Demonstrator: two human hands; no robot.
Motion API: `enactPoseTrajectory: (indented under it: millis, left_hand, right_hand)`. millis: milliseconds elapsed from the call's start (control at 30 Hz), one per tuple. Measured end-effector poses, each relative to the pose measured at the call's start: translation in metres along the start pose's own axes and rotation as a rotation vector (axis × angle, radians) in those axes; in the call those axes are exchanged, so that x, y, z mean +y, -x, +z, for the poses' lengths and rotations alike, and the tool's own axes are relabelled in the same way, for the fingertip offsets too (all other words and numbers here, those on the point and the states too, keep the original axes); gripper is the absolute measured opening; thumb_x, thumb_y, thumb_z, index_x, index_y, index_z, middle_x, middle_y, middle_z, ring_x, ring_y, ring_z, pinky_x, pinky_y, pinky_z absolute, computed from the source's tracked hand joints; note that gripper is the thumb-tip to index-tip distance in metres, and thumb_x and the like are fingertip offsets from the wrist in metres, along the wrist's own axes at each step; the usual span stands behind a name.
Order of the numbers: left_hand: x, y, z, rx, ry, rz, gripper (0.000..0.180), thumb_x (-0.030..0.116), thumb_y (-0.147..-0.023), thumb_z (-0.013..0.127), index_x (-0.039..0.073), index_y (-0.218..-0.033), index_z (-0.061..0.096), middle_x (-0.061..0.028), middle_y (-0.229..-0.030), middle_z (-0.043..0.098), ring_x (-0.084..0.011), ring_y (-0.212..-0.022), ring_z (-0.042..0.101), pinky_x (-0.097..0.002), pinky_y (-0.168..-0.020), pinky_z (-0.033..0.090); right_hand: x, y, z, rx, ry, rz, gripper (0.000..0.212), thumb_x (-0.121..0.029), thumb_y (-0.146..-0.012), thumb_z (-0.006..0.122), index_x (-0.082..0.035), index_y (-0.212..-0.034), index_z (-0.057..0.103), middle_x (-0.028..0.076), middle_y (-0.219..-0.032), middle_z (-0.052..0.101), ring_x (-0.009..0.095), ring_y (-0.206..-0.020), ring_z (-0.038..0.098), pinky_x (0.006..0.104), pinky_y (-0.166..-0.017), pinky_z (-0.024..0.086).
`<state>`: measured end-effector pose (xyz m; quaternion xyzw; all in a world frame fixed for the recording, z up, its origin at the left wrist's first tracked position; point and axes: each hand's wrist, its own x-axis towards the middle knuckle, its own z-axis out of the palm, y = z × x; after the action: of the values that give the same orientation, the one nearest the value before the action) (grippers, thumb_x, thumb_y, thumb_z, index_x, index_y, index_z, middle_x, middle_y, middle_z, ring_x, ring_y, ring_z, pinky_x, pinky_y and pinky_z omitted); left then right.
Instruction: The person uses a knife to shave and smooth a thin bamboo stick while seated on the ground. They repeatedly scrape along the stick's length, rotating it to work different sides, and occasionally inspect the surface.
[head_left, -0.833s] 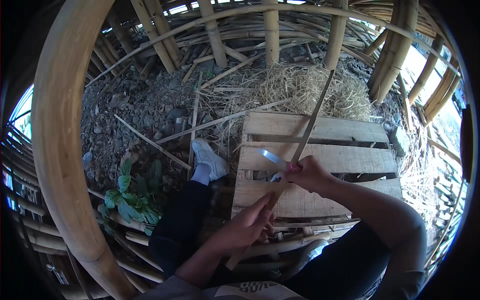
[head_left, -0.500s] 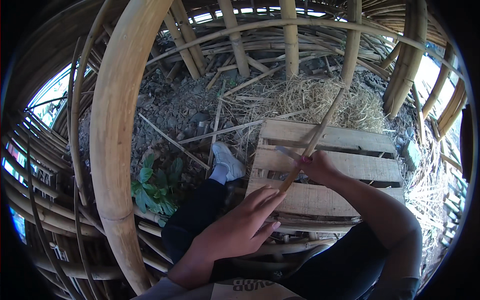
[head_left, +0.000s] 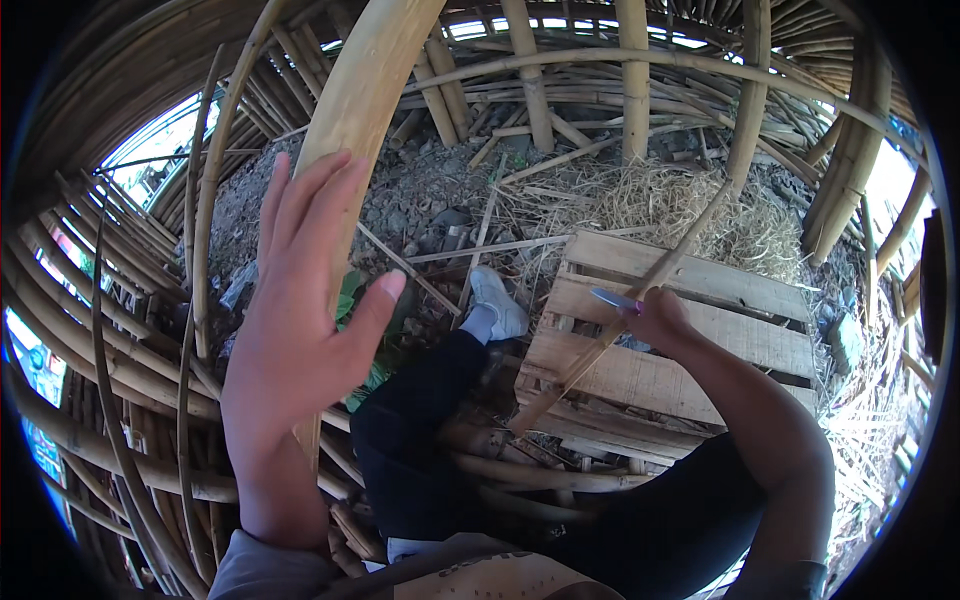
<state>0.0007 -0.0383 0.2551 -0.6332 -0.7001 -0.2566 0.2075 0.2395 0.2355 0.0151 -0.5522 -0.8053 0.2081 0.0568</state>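
My left hand (head_left: 300,325) is raised, fingers stretched upward and thumb apart, with nothing in it. It hides part of a thick bamboo post (head_left: 375,75); whether it touches the post I cannot tell. My right hand (head_left: 660,318) is closed around a small knife (head_left: 612,298) with a purplish handle, its blade pointing left. The same hand is at a long bamboo stick (head_left: 575,372), which slants over a slatted wooden platform (head_left: 735,325). Whether the fingers also grip the stick is hidden.
Dry straw (head_left: 650,210) lies beyond the platform, near upright bamboo poles (head_left: 635,80). My shoe (head_left: 497,303) rests on rubble ground beside a leafy green plant (head_left: 385,375). A curved bamboo lattice (head_left: 110,350) stands at the left, and a grey stone (head_left: 847,340) sits right of the platform.
My left hand has left the stick's near end and risen up and left in front of the post. The knife stays in my right hand. The view has shifted, moving the scene rightward.
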Motion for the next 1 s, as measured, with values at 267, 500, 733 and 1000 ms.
enactPoseTrajectory:
  millis: [267, 500, 733, 1000]
  left_hand:
    - [-0.055, -0.048, -0.007, -0.165, 0.484, -0.502, 0.066, 0.025, -0.086, 0.078, 0.002, -0.143, 0.052, -0.0184, -0.129, 0.060, -0.0279, -0.119, 0.062, -0.0418, -0.099, 0.053]
    - [-0.108, -0.037, 0.013, -0.490, 1.336, -0.693, 0.069, 0.034, -0.077, 0.082, -0.004, -0.129, 0.058, -0.0162, -0.097, 0.068, -0.0267, -0.081, 0.069, -0.0384, -0.078, 0.059]
    - [-0.096, -0.035, 0.011, -0.357, 1.141, -0.742, 0.064, 0.020, -0.067, 0.076, -0.006, -0.123, 0.059, -0.0149, -0.089, 0.065, -0.0246, -0.072, 0.066, -0.0368, -0.068, 0.058]
    - [-0.087, -0.034, 0.010, -0.259, 1.024, -0.787, 0.072, 0.028, -0.059, 0.075, -0.008, -0.120, 0.058, -0.0153, -0.084, 0.064, -0.0252, -0.068, 0.065, -0.0354, -0.063, 0.056]
  right_hand:
    - [0.015, -0.008, -0.018, -0.077, -0.040, -0.003, 0.063, -0.052, -0.086, 0.075, 0.011, -0.088, 0.070, 0.029, -0.081, 0.071, 0.040, -0.077, 0.074, 0.0478, -0.068, 0.058]
    - [0.020, -0.006, -0.016, -0.130, 0.031, -0.032, 0.065, -0.054, -0.086, 0.074, 0.011, -0.089, 0.069, 0.030, -0.083, 0.071, 0.041, -0.082, 0.073, 0.0470, -0.073, 0.058]
    - [0.000, 0.007, -0.026, -0.160, -0.111, -0.137, 0.056, -0.045, -0.087, 0.077, 0.010, -0.095, 0.067, 0.028, -0.081, 0.070, 0.039, -0.082, 0.074, 0.0471, -0.072, 0.058]
    - [0.026, -0.008, 0.022, 0.109, -0.285, -0.199, 0.041, -0.030, -0.089, 0.077, 0.009, -0.087, 0.062, 0.019, -0.069, 0.066, 0.033, -0.063, 0.068, 0.0444, -0.058, 0.054]
